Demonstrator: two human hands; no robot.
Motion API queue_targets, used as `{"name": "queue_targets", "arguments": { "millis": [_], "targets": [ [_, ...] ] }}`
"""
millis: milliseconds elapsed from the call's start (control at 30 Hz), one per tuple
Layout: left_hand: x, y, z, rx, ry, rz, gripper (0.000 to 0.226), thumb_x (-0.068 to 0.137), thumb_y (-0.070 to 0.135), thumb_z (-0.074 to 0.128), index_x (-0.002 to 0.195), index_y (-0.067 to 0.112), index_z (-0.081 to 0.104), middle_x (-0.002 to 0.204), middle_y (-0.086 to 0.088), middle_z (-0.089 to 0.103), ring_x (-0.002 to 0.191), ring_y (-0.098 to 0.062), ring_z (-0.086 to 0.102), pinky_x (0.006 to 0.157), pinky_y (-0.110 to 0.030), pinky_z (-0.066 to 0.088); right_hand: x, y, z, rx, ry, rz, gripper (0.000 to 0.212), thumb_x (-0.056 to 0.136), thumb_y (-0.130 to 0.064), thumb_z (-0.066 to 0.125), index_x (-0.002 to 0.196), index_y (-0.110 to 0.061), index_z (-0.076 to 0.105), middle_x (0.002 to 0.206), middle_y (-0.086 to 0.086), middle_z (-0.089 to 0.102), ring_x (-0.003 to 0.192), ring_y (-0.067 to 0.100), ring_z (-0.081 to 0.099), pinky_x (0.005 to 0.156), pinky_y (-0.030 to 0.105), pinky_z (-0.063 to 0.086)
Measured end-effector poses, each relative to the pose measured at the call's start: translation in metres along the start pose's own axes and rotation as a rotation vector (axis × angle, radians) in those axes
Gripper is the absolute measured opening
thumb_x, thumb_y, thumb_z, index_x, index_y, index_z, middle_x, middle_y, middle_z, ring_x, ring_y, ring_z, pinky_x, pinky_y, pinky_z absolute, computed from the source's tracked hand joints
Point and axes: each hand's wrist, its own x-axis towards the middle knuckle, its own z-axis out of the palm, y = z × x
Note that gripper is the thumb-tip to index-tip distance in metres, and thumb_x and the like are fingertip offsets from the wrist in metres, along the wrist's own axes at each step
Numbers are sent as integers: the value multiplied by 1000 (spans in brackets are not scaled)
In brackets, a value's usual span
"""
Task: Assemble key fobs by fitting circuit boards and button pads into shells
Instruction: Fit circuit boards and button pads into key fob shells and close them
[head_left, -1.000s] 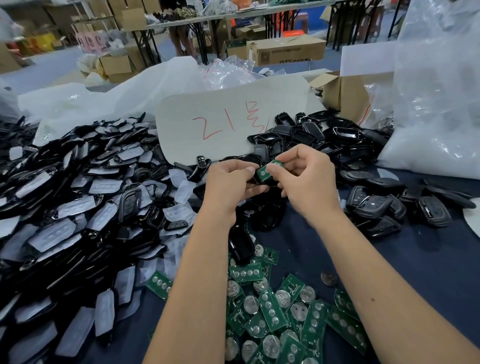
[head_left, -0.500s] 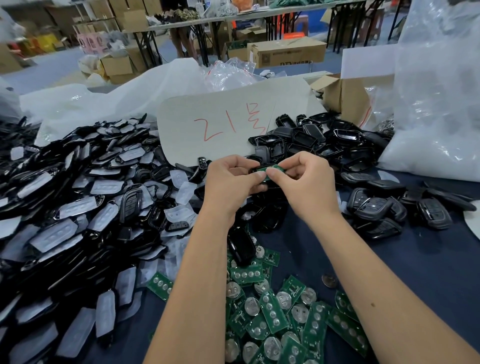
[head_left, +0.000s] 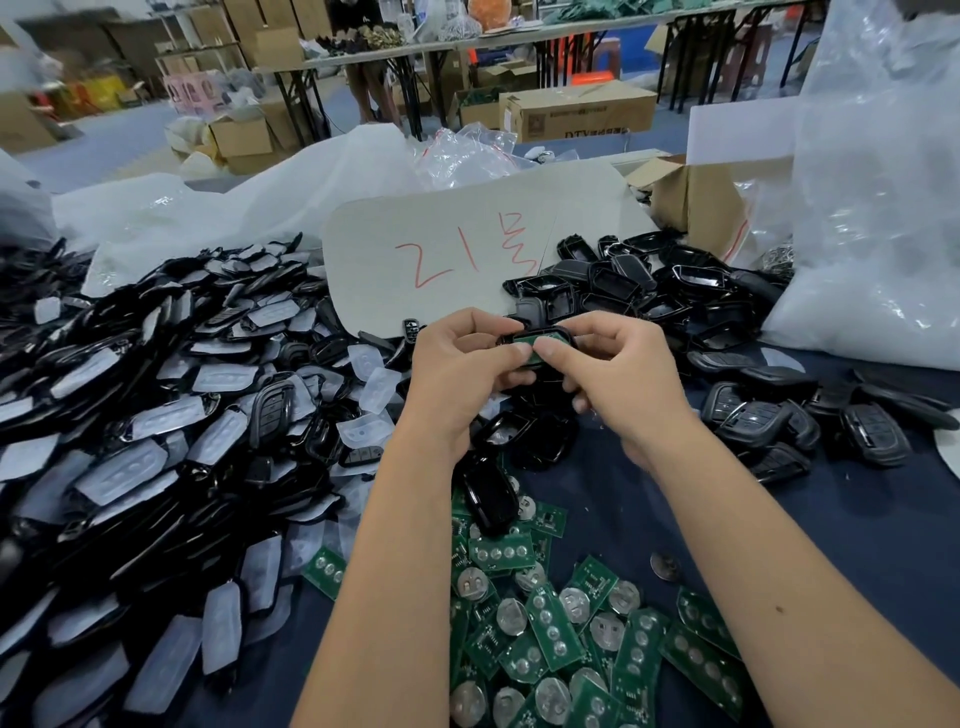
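Note:
Above the table's middle, my left hand (head_left: 462, 364) and my right hand (head_left: 618, 374) together grip one black key fob shell (head_left: 558, 332). A green circuit board (head_left: 537, 341) lies in the shell, and both thumbs press on it. Loose green circuit boards (head_left: 550, 629) with round metal battery clips lie heaped near the front, between my forearms. A large heap of black shells with translucent button pads (head_left: 156, 415) covers the left of the table.
Empty black shell frames (head_left: 623, 280) pile up behind my hands, with closed fobs (head_left: 779, 421) to the right. A white card with red writing (head_left: 467, 254) leans at the back. Clear plastic bags (head_left: 872, 208) stand at the right, and a cardboard box (head_left: 696, 197) beside them.
The circuit board was held tilted above the shell by my right fingers. It now lies flat in the shell, with both thumbs on it. My hands have hardly shifted.

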Motion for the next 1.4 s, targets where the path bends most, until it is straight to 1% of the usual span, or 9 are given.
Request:
{"name": "queue_targets", "arguments": {
  "millis": [167, 433, 500, 633, 767, 867, 1000, 1133, 1400],
  "targets": [
    [-2, 7, -1, -102, 30, -10, 19, 84, -9, 74, 88, 8, 67, 76, -10, 73, 57, -17, 65, 60, -23, 56, -3, -8, 11, 243, -24, -36, 14, 92, 2, 74, 87, -11, 78, 70, 4, 72, 57, 13, 64, 54, 23, 56],
    [-4, 35, -28, -100, 123, 56, 15, 86, -1, 76, 85, 12, 69, 78, -8, 69, 65, -18, 59, 61, -28, 50, -13, -27, 67, 352, 19, -80, 7, 95, -6, 74, 100, -1, 73, 76, 13, 73, 59, 16, 68, 59, 28, 60],
    [-6, 52, -51, -121, 233, 104, 12, 89, 1, 74, 85, 13, 73, 76, -6, 70, 66, -17, 60, 58, -25, 49, -17, -30, 87, 207, -76, -151, 13, 96, -15, 74, 107, -8, 73, 82, 11, 75, 62, 16, 69, 58, 31, 60],
    [-12, 72, -106, -102, 643, 119, 23, 87, 8, 77, 68, 20, 74, 69, 0, 71, 62, -18, 61, 49, -24, 48, -29, -32, 131, -553, -297, -528, 15, 93, -18, 75, 108, -17, 76, 96, -2, 72, 82, 14, 64, 81, 33, 52],
    [-24, 74, -146, -94, 954, 125, 20, 83, 10, 78, 76, 23, 64, 72, -2, 68, 44, -12, 57, 47, -23, 47, -48, -37, 169, -649, -352, -646, 18, 96, -26, 72, 109, -14, 75, 103, 3, 68, 102, 22, 60, 91, 37, 49],
    [-31, 78, -163, -12, 1090, 150, 16, 79, 15, 76, 69, 22, 65, 70, -4, 69, 52, -21, 59, 55, -34, 56, -54, -40, 189, -716, -380, -736, 20, 95, -20, 70, 114, -12, 72, 108, 4, 66, 108, 24, 51, 93, 35, 47],
    [-43, 87, -179, 117, 1194, 175, 16, 68, 21, 67, 57, 20, 57, 66, -5, 65, 61, -27, 58, 70, -55, 62, -53, -41, 208, -855, -577, -837, 30, 96, -8, 57, 121, -15, 71, 125, -2, 64, 118, 23, 42, 93, 38, 48],
    [-50, 90, -183, 141, 1220, 174, 12, 67, 21, 65, 57, 19, 58, 63, -6, 66, 59, -31, 59, 70, -54, 62, -53, -39, 218, -912, -609, -887, 35, 102, -14, 45, 121, -22, 73, 129, -11, 66, 119, 21, 42, 91, 39, 46],
    [-50, 91, -178, 68, 1200, 194, 16, 69, 20, 70, 58, 23, 59, 63, -2, 65, 57, -24, 55, 72, -54, 62, -56, -46, 210, -874, -561, -951, 28, 104, -20, 60, 119, -35, 78, 109, -18, 72, 113, 15, 45, 88, 34, 37]
  ]
}}
